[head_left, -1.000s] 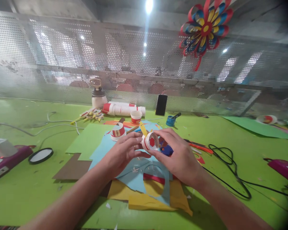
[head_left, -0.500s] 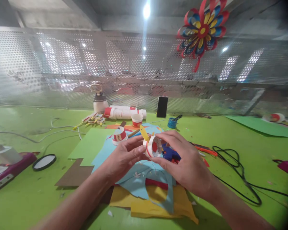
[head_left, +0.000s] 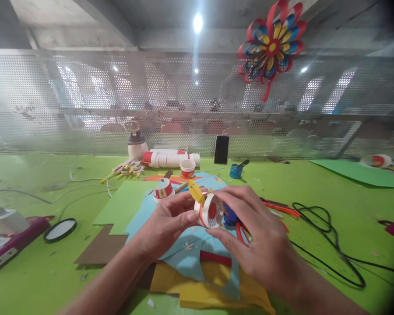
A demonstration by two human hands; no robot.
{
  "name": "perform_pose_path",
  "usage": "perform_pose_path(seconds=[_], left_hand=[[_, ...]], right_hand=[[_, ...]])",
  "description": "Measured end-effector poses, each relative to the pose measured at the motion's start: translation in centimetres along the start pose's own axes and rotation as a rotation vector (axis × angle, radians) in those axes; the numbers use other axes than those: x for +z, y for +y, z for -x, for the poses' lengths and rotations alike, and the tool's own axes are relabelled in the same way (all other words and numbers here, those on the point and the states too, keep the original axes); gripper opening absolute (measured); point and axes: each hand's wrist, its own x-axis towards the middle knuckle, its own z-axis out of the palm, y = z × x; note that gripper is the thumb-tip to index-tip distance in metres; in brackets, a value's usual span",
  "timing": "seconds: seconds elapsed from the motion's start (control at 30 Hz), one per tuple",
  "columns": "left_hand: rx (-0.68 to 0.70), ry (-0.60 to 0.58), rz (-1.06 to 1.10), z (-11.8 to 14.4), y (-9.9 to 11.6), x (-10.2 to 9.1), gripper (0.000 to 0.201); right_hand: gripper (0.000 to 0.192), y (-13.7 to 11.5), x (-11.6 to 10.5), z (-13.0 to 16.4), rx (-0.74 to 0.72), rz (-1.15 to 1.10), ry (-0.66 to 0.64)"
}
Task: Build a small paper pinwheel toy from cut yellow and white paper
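A small white paper cup craft (head_left: 210,211) with a red band and a yellow paper piece (head_left: 195,190) on top is held above the table. My left hand (head_left: 166,221) pinches its left side with thumb and fingers. My right hand (head_left: 256,236) wraps around its right side from above and below. Beneath the hands lie light blue, yellow and red paper sheets (head_left: 197,258). A blue glue gun (head_left: 230,215) lies just behind my right hand.
On the green table (head_left: 315,205): another cut cup (head_left: 163,190), a small red-white cup (head_left: 187,167), stacked cups lying down (head_left: 170,158), a black phone (head_left: 221,149), a black cable (head_left: 328,238), a round mirror (head_left: 59,230), a pink device (head_left: 6,238). A paper flower (head_left: 272,43) hangs on the perforated screen.
The view tilted up slightly, so the hands and cup craft sit lower in the picture. My right hand's fingers shifted around the cup, which turned a little.
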Motion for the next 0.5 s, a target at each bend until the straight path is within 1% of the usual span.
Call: perform_pose_path(seconds=[0.13,0.3,0.5], left_hand=[[0.04,-0.027,-0.007,0.16,0.23,0.0,0.041],[0.033,-0.039,-0.014,0.43,0.42,-0.06,0.043],[0.045,-0.034,-0.022,0.58,0.59,0.37,0.042]], right_hand=[[0.047,-0.68,-0.31,0.52,-0.06,0.034,0.027],[0.046,-1.06,-0.73,0.85,-0.127,0.064,0.03],[0.047,-0.93,-0.64,0.82,-0.148,0.101,0.046]])
